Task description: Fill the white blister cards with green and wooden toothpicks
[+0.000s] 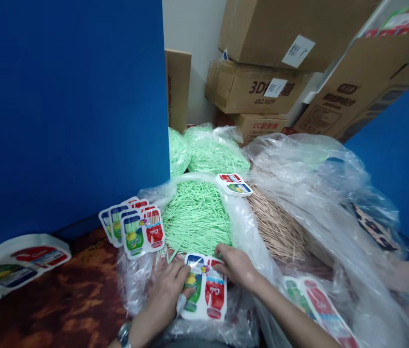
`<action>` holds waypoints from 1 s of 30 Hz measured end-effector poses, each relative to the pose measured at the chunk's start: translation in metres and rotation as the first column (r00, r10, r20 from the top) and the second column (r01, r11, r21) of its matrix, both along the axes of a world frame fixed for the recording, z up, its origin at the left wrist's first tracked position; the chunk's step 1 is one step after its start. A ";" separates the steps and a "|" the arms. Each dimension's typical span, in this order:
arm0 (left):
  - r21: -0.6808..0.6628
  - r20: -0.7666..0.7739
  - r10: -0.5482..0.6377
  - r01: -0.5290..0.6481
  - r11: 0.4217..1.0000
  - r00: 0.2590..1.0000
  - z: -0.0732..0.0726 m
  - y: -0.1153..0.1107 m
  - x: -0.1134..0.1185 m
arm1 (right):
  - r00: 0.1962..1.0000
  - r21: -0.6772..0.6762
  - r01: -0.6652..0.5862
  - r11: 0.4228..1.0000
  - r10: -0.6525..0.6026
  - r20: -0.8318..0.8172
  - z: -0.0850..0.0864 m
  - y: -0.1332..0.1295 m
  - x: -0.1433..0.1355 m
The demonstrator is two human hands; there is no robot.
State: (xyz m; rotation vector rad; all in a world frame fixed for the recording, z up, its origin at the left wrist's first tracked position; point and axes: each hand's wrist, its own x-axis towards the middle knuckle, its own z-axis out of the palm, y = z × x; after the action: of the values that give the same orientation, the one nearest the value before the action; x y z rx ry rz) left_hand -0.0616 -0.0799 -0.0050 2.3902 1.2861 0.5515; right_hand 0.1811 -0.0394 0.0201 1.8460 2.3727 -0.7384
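Observation:
A white card pouch with a green drink and a red Cola picture [216,296] lies in front of me. My left hand [168,292] is closed on its left edge, with something whitish under the fingers. At its top right, my right hand [235,266] has its fingers bent onto the card's upper edge. Just beyond is an open plastic bag of green sticks [197,217]. Several filled pouches [142,229] overlap in a pile to the left, and another small stack [235,184] rests on the bag's far right rim.
Brown sticks [276,224] lie in clear plastic [309,183] at right, beside another person's forearm [403,275]. More green bags [215,150] and cardboard boxes [240,87] stand behind. A blue panel [70,111] rises at left; card stacks [23,263] lie below it.

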 end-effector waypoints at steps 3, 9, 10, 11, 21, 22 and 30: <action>0.027 -0.018 0.000 0.001 1.000 1.000 -0.007 0.000 0.000 | 0.995 0.028 0.011 1.000 -0.008 -0.100 -0.001 -0.001 0.003; -0.009 0.034 0.100 -0.100 0.995 0.994 -0.012 -0.001 0.002 | 0.999 0.122 -0.009 0.992 0.014 -0.041 0.001 -0.005 0.003; -0.043 0.045 0.114 -0.112 0.993 0.992 -0.011 -0.001 0.003 | 1.000 0.132 0.003 0.991 0.001 -0.031 0.004 -0.006 0.003; -0.080 0.056 0.133 -0.128 0.989 0.990 -0.010 -0.001 0.005 | 0.999 0.150 0.013 0.989 -0.009 -0.032 0.007 -0.006 0.003; -0.541 0.436 0.345 -0.064 0.839 0.831 0.014 0.001 0.025 | 0.439 -0.297 0.165 0.941 -0.340 -0.832 0.047 -0.020 -0.023; -0.595 0.494 0.345 0.022 0.803 0.798 0.019 0.003 0.026 | 0.316 -0.405 0.117 0.907 -0.420 -0.851 0.048 -0.021 -0.030; -0.711 0.502 0.435 0.071 0.700 0.748 0.048 0.024 0.028 | 0.410 -0.226 0.180 0.957 -0.281 -0.867 0.055 -0.011 -0.029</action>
State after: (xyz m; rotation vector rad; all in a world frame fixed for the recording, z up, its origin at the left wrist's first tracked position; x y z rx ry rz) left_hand -0.0332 -0.0555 0.0427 1.2557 1.1356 0.7040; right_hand 0.1525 -0.0503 0.0746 2.0444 2.3951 -2.3625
